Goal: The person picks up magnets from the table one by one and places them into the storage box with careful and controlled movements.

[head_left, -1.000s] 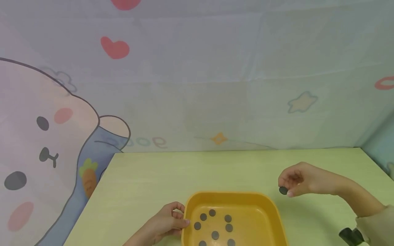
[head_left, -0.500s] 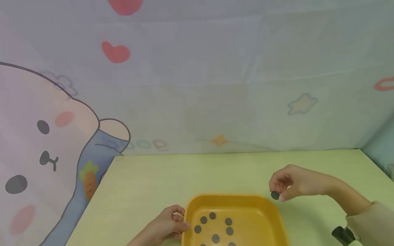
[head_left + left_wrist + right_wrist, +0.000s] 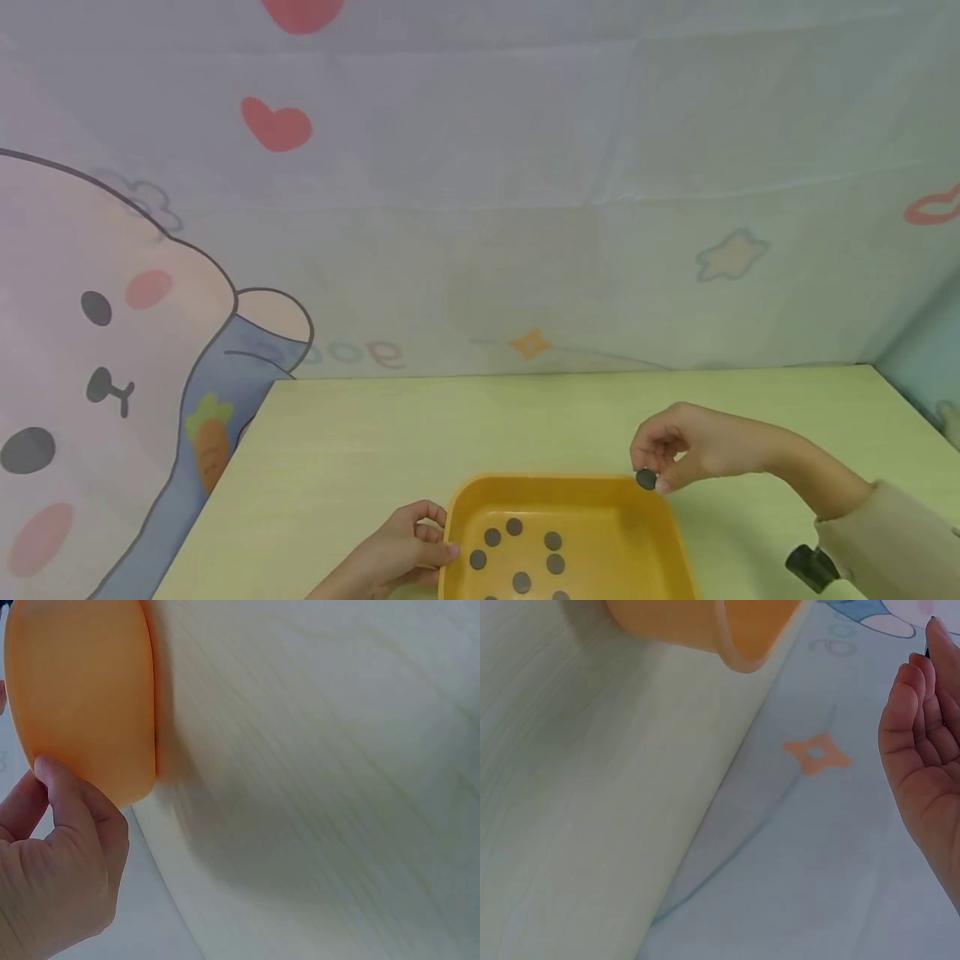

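Note:
In the head view a yellow tray (image 3: 585,492) sits at the table's front, with several dark round discs (image 3: 521,582) lying flat in its left half. My left hand (image 3: 401,550) grips the tray's left rim, thumb over the edge; the left wrist view shows the fingers (image 3: 71,802) pinching that orange-looking wall. Over the tray's far right corner, my right hand (image 3: 686,450) pinches one dark disc (image 3: 647,479) between thumb and fingertips. In the right wrist view the right hand (image 3: 926,742) is at the right edge, and only a sliver of the disc shows.
The pale green table (image 3: 360,433) extends behind and beside the tray. A printed cloth (image 3: 487,208) with a cartoon animal hangs along its back edge. A dark object (image 3: 812,568) is at the right sleeve (image 3: 885,525).
My right hand has moved left with the disc, from beside the tray to over its far right corner. The left hand keeps its hold on the rim.

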